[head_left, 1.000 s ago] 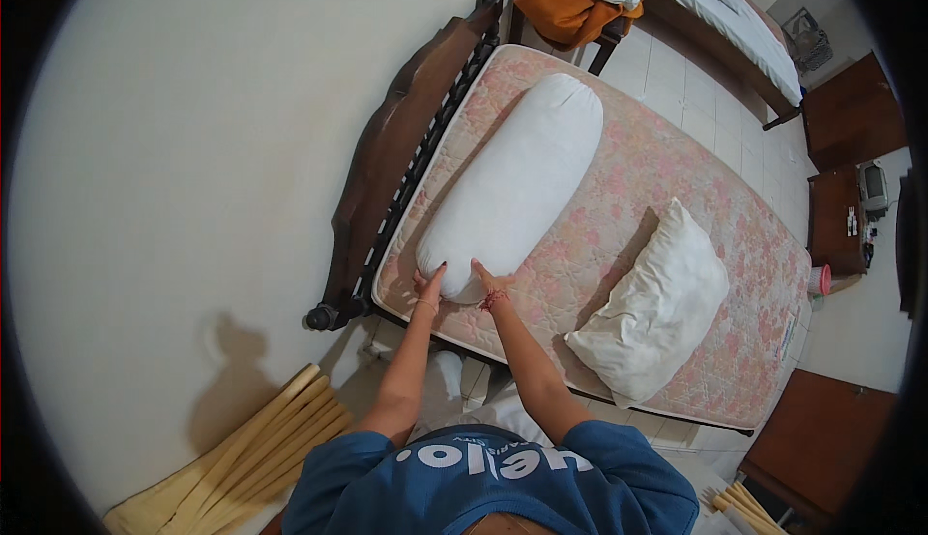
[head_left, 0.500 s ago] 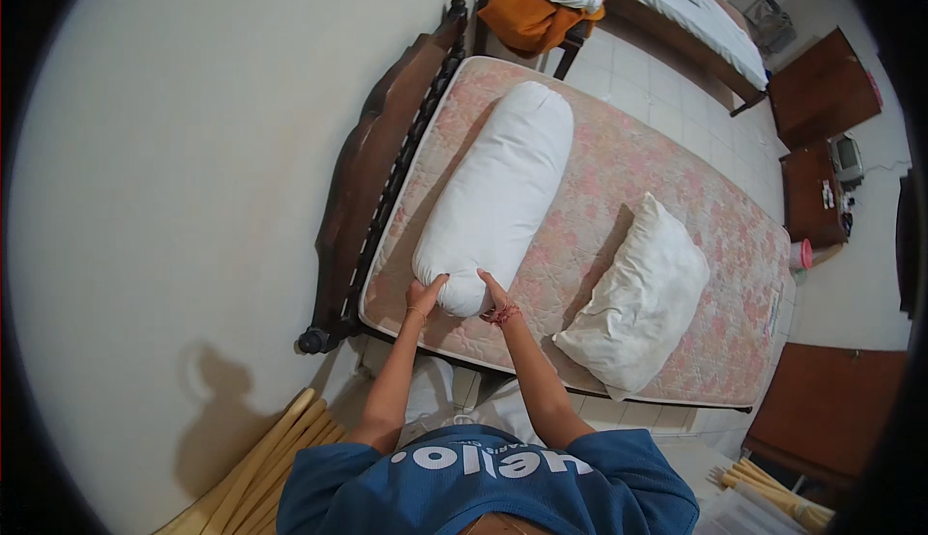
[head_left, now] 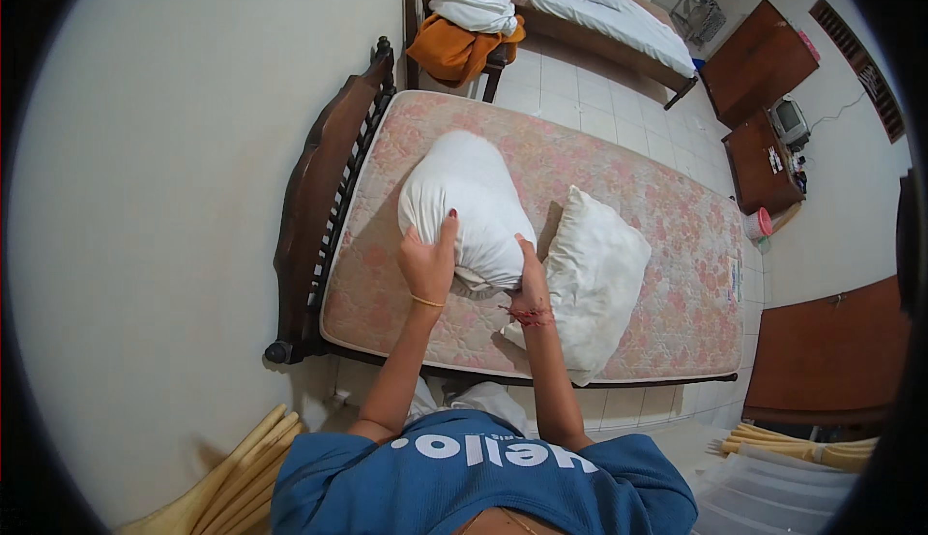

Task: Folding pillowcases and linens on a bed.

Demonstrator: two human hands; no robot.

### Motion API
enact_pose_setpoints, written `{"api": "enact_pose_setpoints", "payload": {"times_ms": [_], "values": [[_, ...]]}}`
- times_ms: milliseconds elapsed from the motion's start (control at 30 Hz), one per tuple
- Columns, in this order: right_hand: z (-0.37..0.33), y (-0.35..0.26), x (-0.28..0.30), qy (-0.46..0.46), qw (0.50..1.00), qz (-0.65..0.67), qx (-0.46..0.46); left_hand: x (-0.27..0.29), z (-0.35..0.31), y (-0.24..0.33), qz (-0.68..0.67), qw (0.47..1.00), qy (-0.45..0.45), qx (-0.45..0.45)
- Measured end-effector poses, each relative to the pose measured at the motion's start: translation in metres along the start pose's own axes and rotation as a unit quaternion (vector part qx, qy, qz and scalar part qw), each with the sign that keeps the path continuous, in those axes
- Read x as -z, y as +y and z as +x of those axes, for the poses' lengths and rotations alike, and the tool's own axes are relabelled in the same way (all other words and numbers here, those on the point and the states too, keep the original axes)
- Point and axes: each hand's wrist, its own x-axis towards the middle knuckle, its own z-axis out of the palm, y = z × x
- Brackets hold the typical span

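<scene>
Both of my hands grip the near end of a plump white bolster (head_left: 469,187) over the bed's left half. My left hand (head_left: 428,257) presses its left side with the thumb on top. Closed round the lower right edge is my right hand (head_left: 531,279), its fingers partly hidden beneath the bolster. The bolster's near end looks raised, and its length is foreshortened. Just right of my right hand, a creased white pillow (head_left: 599,284) lies on the pink floral mattress (head_left: 628,168), which has no sheet.
A dark wooden headboard (head_left: 329,158) stands along the wall at left. Beyond the bed, a chair (head_left: 418,23) carries folded orange and white cloth. Another bed (head_left: 599,32) is at the back. At right stand a wooden cabinet (head_left: 759,163) with a small television and a pink bin (head_left: 757,223).
I have lifted and tilted the bolster's near end, which has moved farther from me and slightly right. My hands have shifted up with it. The whole view has shifted too.
</scene>
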Motion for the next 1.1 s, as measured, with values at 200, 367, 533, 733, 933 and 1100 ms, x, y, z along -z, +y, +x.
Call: {"api": "enact_pose_setpoints", "payload": {"times_ms": [200, 367, 533, 733, 933, 1100], "values": [[-0.077, -0.046, 0.014, -0.016, 0.985, 0.013, 0.174, 0.024, -0.003, 0.054, -0.117, 0.985, -0.122, 0.025], [-0.062, -0.025, 0.0, 0.141, 0.853, -0.17, 0.474, -0.003, -0.011, 0.05, -0.204, 0.972, -0.107, 0.054], [-0.062, -0.019, -0.002, 0.213, 0.642, -0.329, 0.659, -0.026, -0.031, 0.062, -0.242, 0.961, -0.129, 0.019], [-0.035, -0.031, 0.005, 0.194, 0.506, -0.383, 0.748, -0.045, -0.056, 0.036, -0.066, 0.911, -0.028, -0.406], [-0.044, -0.046, 0.0, 0.135, 0.487, -0.391, 0.769, -0.029, -0.041, 0.066, 0.131, 0.912, 0.083, -0.379], [-0.052, -0.065, -0.007, 0.025, 0.558, -0.391, 0.732, -0.006, -0.016, 0.058, 0.005, 0.969, -0.073, -0.235]]}}
